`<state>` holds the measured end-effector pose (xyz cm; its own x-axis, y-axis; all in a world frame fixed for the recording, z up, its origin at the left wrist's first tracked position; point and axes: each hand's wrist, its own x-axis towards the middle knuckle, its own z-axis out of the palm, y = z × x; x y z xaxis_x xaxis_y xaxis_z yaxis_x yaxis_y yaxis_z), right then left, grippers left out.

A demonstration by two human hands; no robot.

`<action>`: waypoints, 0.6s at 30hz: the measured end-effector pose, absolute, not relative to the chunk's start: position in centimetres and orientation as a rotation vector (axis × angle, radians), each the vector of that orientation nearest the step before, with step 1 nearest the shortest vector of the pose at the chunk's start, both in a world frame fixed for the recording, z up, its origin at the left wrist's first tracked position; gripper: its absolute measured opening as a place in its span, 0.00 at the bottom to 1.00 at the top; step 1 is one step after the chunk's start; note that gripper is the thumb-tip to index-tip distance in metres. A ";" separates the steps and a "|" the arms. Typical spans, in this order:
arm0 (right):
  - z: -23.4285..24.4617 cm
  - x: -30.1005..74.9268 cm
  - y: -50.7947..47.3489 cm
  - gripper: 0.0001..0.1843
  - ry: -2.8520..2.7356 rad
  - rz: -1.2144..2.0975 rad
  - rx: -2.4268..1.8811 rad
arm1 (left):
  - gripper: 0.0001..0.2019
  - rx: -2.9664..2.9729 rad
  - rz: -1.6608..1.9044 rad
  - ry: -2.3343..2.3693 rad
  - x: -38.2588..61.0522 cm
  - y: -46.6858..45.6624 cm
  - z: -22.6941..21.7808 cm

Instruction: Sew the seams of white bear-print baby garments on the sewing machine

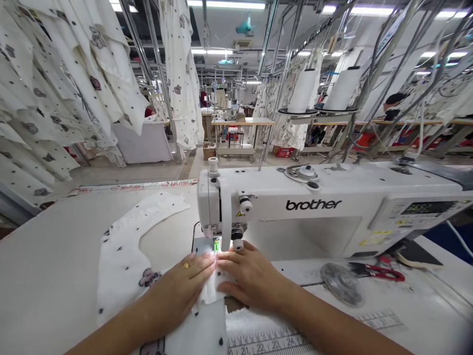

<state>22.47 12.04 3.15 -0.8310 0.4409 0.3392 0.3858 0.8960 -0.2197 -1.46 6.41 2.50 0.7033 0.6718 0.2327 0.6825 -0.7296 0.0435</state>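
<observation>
A white sewing machine (266, 197) marked "brother" stands in front of me, with a bright light at its needle area and a small green part (216, 245) by the presser foot. My left hand (181, 283), a ring on one finger, lies with outstretched fingers on white printed cloth (212, 291) just before the foot. From the other side, my right hand (249, 276) rests on the same cloth, fingers extended and thumb apart. The fingertips of both hands nearly meet there. A curved white printed piece (120, 261) spreads over the table to the left; my left forearm hides part of it.
Red-handled thread snips (384, 272) and a clear round disc (342, 283) lie right of my right arm. A printed ruler scale (273, 340) runs along the table's front. Thread cones (302, 92) stand above the machine. Printed cloth (66, 74) hangs at the left.
</observation>
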 end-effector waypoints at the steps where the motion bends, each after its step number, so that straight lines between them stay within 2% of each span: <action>1: 3.2 22.5 12.1 0.15 -2.684 0.190 -0.640 | 0.28 -2.853 -0.366 -1.145 -1.4 6.7 2.4; 6: 3.5 22.6 12.5 0.11 -2.705 0.180 -0.715 | 0.31 -2.849 -0.390 -1.208 -1.3 7.4 2.2; 11: 3.6 22.4 12.4 0.07 -2.683 0.094 -0.541 | 0.31 -2.847 -0.318 -1.265 -1.4 7.2 2.1; 18: 3.4 22.5 12.6 0.11 -2.676 -0.032 -0.403 | 0.31 -2.843 -0.322 -1.285 -1.4 7.3 1.9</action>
